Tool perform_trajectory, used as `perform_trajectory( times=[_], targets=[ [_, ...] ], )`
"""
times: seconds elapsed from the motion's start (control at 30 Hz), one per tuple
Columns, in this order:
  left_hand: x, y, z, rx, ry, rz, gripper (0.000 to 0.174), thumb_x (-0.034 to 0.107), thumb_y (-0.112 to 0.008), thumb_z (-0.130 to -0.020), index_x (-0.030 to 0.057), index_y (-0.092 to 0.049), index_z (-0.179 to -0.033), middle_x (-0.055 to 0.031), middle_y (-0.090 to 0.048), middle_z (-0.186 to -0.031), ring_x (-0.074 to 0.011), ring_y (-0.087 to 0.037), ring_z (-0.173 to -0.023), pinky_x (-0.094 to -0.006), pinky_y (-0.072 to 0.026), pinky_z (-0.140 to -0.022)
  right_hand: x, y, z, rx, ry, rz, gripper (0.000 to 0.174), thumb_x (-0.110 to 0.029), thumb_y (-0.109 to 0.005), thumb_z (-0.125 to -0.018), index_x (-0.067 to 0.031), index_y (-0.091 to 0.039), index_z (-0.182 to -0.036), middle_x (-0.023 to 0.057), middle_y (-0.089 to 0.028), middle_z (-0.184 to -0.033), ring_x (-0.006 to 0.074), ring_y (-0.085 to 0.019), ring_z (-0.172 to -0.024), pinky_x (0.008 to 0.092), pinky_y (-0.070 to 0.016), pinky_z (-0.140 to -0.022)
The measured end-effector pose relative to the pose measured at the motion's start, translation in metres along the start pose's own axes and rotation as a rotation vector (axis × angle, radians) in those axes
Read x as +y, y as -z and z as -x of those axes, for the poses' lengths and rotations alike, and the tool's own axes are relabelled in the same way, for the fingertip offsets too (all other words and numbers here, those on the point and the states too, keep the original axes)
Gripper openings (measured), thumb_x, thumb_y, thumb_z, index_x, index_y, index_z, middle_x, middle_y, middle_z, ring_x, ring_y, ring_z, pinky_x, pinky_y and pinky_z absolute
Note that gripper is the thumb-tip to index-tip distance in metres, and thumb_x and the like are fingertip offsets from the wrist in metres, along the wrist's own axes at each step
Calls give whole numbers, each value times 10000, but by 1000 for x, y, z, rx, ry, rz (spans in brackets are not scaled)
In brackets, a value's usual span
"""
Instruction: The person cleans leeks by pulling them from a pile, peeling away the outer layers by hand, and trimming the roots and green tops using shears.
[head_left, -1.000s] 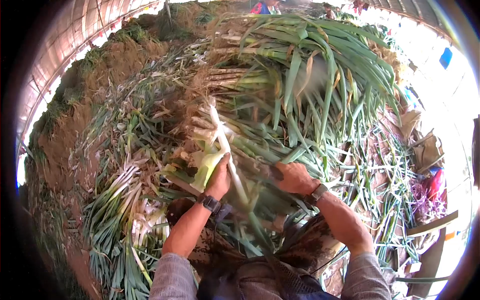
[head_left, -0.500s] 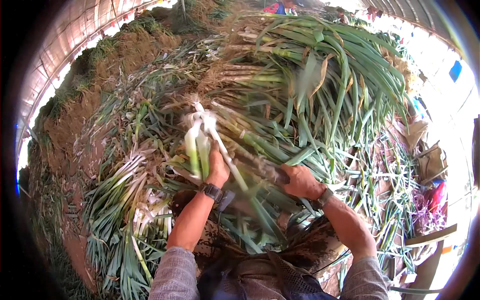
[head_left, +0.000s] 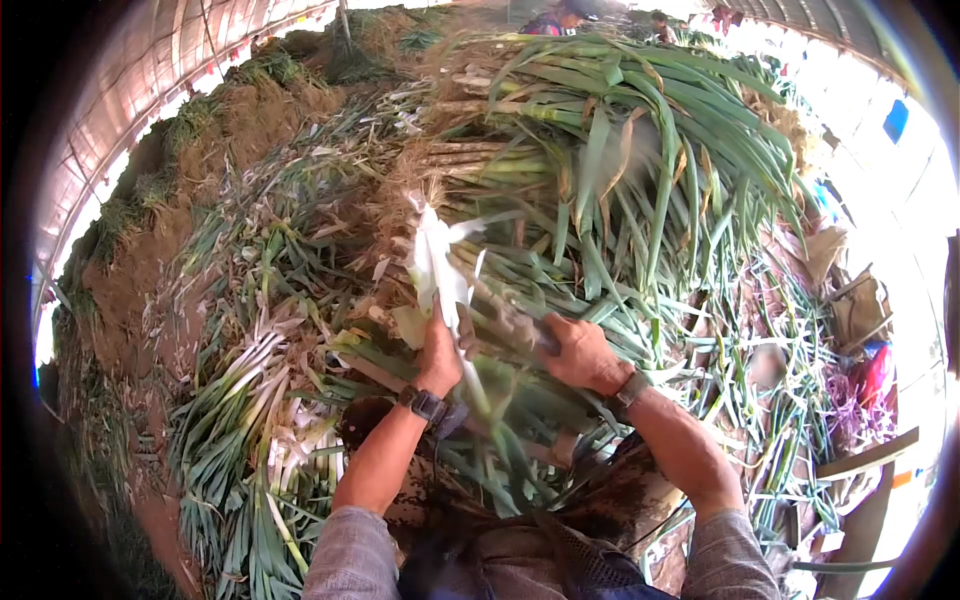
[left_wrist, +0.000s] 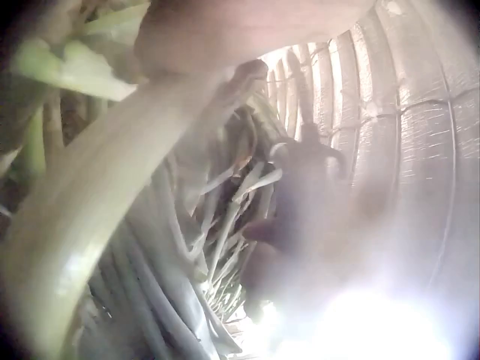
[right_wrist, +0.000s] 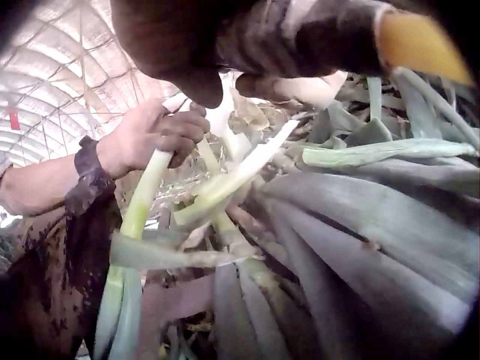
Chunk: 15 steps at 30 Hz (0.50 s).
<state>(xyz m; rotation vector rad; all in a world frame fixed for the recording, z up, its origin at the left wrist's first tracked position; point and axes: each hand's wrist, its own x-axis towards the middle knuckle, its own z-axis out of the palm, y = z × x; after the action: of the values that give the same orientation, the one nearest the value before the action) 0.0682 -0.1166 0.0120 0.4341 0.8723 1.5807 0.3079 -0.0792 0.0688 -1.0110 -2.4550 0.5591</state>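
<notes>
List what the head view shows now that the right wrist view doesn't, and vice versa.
Head only: another person at the top, the purple string at right and the blue patch at upper right.

Right wrist only: the yellow end of the tool, and a clear look at the fingers of the left hand curled round the leek.

Both: the left hand on that leek, the right hand, green leaves and the roof.
</notes>
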Motion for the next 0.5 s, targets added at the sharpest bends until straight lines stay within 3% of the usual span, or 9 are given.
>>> perform_trajectory(
  times=[0.07, 0.13, 0.27, 0.37, 0.43, 0.5],
  targets=[
    [0, -2, 3, -33, 67, 48, 515, 646, -418, -944, 162, -461, -773, 49, -335, -591, -111, -313, -489, -291, -275, -433, 1, 1, -2, -27, -61, 25, 376, -275, -624, -833, -82, -577, -1152, 200, -681, -895, 399, -655, -808, 480, -533, -736],
    [0, 1, -2, -1, 5, 32, 535, 658, -408, -942, 166, -428, -734, 47, -309, -569, -120, -297, -470, -294, -276, -430, 1, 3, -3, -25, -74, 69, 365, -287, -622, -843, -81, -584, -1142, 186, -680, -893, 377, -660, -795, 464, -536, -729],
    [4, 2, 1, -45, 38, 58, 558, 665, -366, -951, 159, -433, -727, 38, -311, -551, -122, -304, -462, -292, -274, -427, -2, 7, -6, 5, 13, 68, 360, -289, -627, -839, -81, -590, -1132, 177, -675, -887, 358, -665, -779, 459, -538, -721],
    [3, 0, 5, -38, 52, 28, 582, 687, -340, -945, 156, -439, -730, 34, -319, -543, -121, -302, -453, -285, -266, -424, -7, 8, -6, -36, -131, 12, 349, -286, -631, -831, -82, -601, -1114, 166, -674, -882, 342, -670, -765, 455, -539, -713],
    [5, 0, 5, -15, 47, 23, 586, 695, -339, -941, 158, -444, -730, 37, -318, -544, -119, -301, -451, -283, -264, -422, -4, 13, -6, -26, -34, -16, 372, -275, -687, -798, -30, -605, -1065, 223, -668, -831, 421, -643, -784, 489, -521, -704],
    [3, 5, 1, -60, 77, 84, 580, 699, -368, -934, 166, -484, -736, 51, -312, -536, -121, -321, -444, -294, -282, -394, 1, 8, -3, 4, 25, 1, 376, -280, -683, -800, -33, -607, -1074, 221, -668, -828, 420, -643, -781, 488, -519, -706]
  ],
)
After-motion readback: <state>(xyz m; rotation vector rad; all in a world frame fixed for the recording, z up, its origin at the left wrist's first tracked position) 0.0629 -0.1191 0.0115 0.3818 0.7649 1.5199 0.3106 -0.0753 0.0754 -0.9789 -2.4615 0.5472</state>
